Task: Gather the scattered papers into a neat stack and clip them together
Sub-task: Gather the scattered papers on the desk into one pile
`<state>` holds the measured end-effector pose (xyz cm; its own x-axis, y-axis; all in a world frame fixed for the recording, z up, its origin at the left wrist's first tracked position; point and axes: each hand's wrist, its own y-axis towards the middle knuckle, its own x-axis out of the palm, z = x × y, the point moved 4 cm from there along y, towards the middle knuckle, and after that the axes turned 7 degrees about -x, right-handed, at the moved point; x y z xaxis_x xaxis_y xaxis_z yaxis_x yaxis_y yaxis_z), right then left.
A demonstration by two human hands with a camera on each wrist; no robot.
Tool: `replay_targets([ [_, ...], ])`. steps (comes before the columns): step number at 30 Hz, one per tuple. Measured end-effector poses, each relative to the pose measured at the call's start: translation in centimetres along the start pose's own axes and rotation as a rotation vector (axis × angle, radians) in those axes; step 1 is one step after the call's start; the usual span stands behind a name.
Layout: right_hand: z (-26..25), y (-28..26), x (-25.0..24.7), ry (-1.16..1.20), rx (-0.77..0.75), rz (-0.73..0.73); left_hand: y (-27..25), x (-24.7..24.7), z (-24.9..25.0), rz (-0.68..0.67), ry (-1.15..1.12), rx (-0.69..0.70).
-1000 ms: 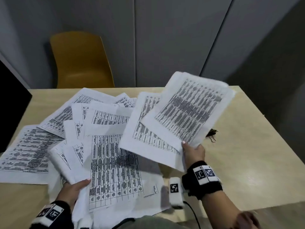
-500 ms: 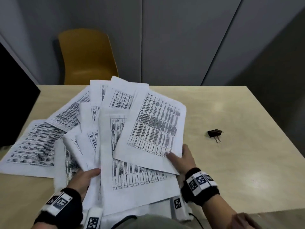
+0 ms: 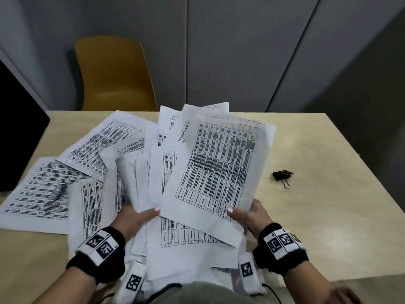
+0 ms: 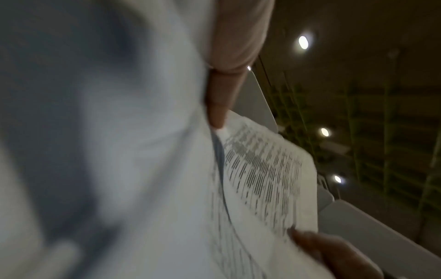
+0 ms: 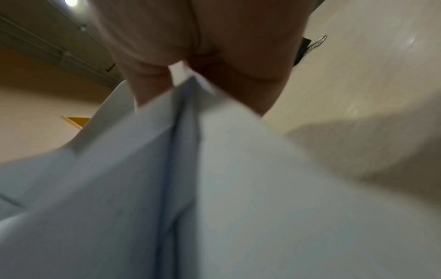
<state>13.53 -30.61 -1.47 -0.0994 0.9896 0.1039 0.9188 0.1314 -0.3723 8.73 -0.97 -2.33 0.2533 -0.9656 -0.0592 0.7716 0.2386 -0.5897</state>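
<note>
Several white printed sheets are fanned in an untidy bundle [image 3: 210,167] lifted over the middle of the table. My right hand [image 3: 247,216] pinches the bundle's lower right corner, thumb on top; the right wrist view shows that hand [image 5: 198,62] clamped on the paper edges [image 5: 186,117]. My left hand [image 3: 135,218] grips the bunched lower left sheets, and its thumb [image 4: 222,98] presses on paper [image 4: 262,179] in the left wrist view. Two loose sheets [image 3: 48,189] lie flat at the left. A black binder clip [image 3: 281,175] rests on the table to the right, apart from both hands.
The light wooden table [image 3: 317,216] has its right edge slanting close beyond the clip. A yellow chair [image 3: 114,73] stands behind the far edge. A dark panel [image 3: 15,139] borders the table's left side. Grey wall panels fill the background.
My right hand swept its sheets leftward onto the central pile, uncovering the clip. Both hands then closed in on the bundle's lower edge and raised it more upright.
</note>
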Motion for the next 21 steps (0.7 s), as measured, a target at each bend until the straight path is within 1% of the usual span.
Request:
replay_targets([
  [1,-0.3,-0.2,0.0,0.004,0.001,-0.041,-0.2,-0.1,0.0,0.002,0.02,0.015],
  [3,0.3,0.1,-0.6,0.102,0.037,-0.085,-0.9,0.3,0.2,-0.007,-0.009,0.004],
  [5,1.7,0.7,-1.2,0.237,0.074,-0.072,-0.9,0.5,0.3,-0.034,-0.054,0.0],
  [6,2.4,0.9,-1.1,0.248,0.107,-0.056,-0.9,0.6,0.3,-0.045,-0.056,-0.007],
  [8,3.6,0.8,-1.7,0.184,0.134,-0.007,-0.5,1.0,0.1,-0.065,-0.007,-0.031],
  [10,5.0,1.0,-2.3,-0.005,0.162,0.055,-0.4,1.2,-0.1,-0.056,0.054,-0.049],
  [11,5.3,1.2,-2.3,-0.115,0.175,0.06,-0.4,1.1,-0.2,-0.041,0.08,-0.039],
  [12,5.6,1.4,-2.3,-0.178,0.145,0.081,-0.3,1.2,-0.3,-0.036,0.11,-0.028],
  [14,5.4,1.7,-1.8,-0.2,0.055,0.113,-0.1,0.9,-0.3,-0.023,0.16,-0.008],
  [16,5.0,1.8,-1.8,-0.142,0.041,0.185,0.2,-0.3,-0.1,0.002,0.147,0.018],
  [17,5.0,2.1,-2.1,-0.106,0.051,0.216,0.3,-1.4,-0.1,0.063,0.13,0.032],
  [18,5.0,2.2,-2.5,-0.089,0.061,0.252,0.4,-3.0,-0.1,0.181,0.147,0.046],
  [20,5.4,2.5,-3.7,-0.06,0.098,0.31,0.5,-7.5,-0.6,0.531,0.273,0.013],
  [21,6.0,2.6,-4.3,-0.031,0.118,0.337,0.1,-9.7,-0.9,0.698,0.338,-0.047],
])
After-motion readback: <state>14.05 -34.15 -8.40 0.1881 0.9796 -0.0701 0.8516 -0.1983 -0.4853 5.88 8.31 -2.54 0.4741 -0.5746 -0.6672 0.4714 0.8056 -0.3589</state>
